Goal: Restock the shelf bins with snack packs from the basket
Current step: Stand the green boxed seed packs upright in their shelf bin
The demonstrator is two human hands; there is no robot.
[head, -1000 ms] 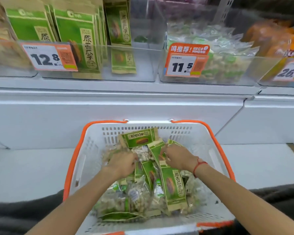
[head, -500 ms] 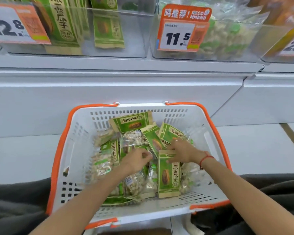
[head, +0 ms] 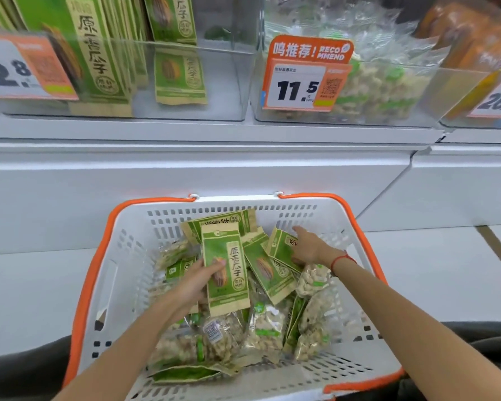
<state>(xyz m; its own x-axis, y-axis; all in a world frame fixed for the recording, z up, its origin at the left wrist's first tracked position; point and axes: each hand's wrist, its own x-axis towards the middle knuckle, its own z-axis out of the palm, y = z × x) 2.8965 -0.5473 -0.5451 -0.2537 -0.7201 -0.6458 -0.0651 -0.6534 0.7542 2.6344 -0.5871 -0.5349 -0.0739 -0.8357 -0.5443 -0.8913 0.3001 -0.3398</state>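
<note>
A white basket with orange rim (head: 368,235) sits below the shelf, filled with green seed packs and clear nut packs. My left hand (head: 195,285) grips one green seed pack (head: 229,264) and holds it upright above the pile. My right hand (head: 308,250) rests on another green pack (head: 281,247) near the basket's far right, fingers stretched over it. On the shelf above, a clear bin (head: 220,91) holds upright green seed packs, with room at its right side. Beside it, a second clear bin (head: 422,94) holds clear nut packs.
Orange price tags reading 12.8 (head: 23,68) and 11.5 (head: 304,76) hang on the bin fronts. A third bin with orange packs (head: 475,39) stands at the far right. A white shelf ledge (head: 214,157) runs between bins and basket. Dark fabric lies beside the basket.
My left hand has lifted a green seed pack upright out of the pile. My right hand has slid further back and right onto another green pack. The view has moved closer to the shelf.
</note>
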